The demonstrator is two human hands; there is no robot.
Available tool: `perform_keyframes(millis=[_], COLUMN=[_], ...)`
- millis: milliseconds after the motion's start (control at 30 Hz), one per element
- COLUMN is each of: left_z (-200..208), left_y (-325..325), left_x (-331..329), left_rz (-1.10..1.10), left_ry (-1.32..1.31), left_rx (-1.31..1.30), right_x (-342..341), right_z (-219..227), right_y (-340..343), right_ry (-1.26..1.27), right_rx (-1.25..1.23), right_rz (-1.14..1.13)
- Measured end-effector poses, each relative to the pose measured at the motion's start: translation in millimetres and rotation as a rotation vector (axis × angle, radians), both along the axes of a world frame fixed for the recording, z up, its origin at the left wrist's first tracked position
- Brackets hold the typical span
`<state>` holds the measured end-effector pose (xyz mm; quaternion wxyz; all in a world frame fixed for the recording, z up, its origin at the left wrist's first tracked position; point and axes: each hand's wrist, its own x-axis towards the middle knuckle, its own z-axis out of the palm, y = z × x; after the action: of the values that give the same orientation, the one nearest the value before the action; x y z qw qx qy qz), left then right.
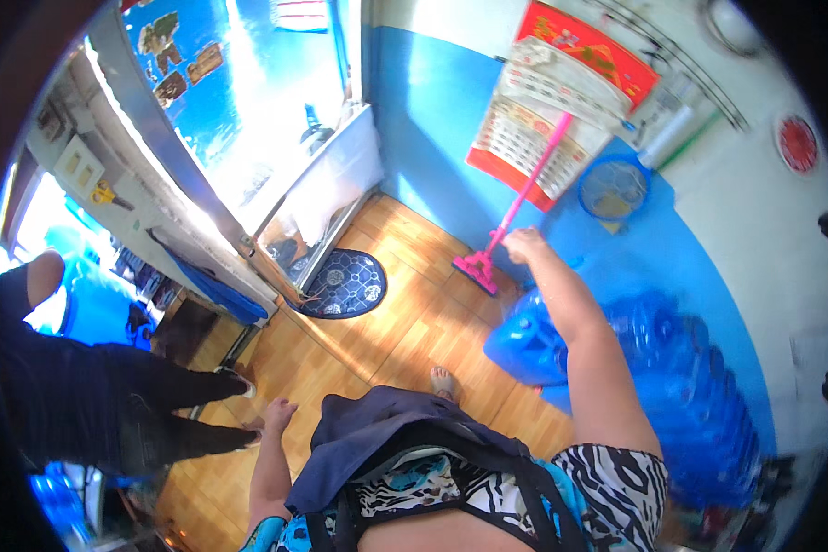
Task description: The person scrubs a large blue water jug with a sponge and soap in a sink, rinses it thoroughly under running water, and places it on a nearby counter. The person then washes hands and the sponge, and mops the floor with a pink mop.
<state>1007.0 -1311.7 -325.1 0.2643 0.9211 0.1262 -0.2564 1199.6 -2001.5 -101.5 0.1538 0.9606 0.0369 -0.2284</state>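
My right arm reaches forward, and my right hand [524, 245], its fingers curled, appears beside the lower part of a pink long-handled mop [535, 175]. I cannot tell whether it touches the pole or what, if anything, is in the fingers. The mop's head is low, by the blue wall. At my left side hangs my left hand [279, 416], loosely closed with nothing visible in it. A dark blue cloth apron [386, 428] covers my front.
Large blue plastic water jugs [534, 340] lie stacked to my right. A patterned dark mat [348, 283] lies by the doorway. At left stands another person [110, 400] in dark clothes. A calendar [547, 120] and a blue-rimmed racket-shaped object [615, 187] hang on the wall.
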Motion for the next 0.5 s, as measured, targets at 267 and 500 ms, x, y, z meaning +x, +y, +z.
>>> perform_keyframes(millis=[267,500], left_z=[5.4,65.0], left_y=[-18.1,-101.2], left_x=[-220.8,-278.9], left_rz=[0.479,0.834], left_ry=[0.327,0.254], left_rx=[0.272,0.215], right_x=[173.7,254.2], right_z=[26.7,18.5], right_y=[-181.6,-277.8], right_ry=[-0.372,-0.349], right_rx=[-0.494,-0.643], right_rz=[0.280,0.418])
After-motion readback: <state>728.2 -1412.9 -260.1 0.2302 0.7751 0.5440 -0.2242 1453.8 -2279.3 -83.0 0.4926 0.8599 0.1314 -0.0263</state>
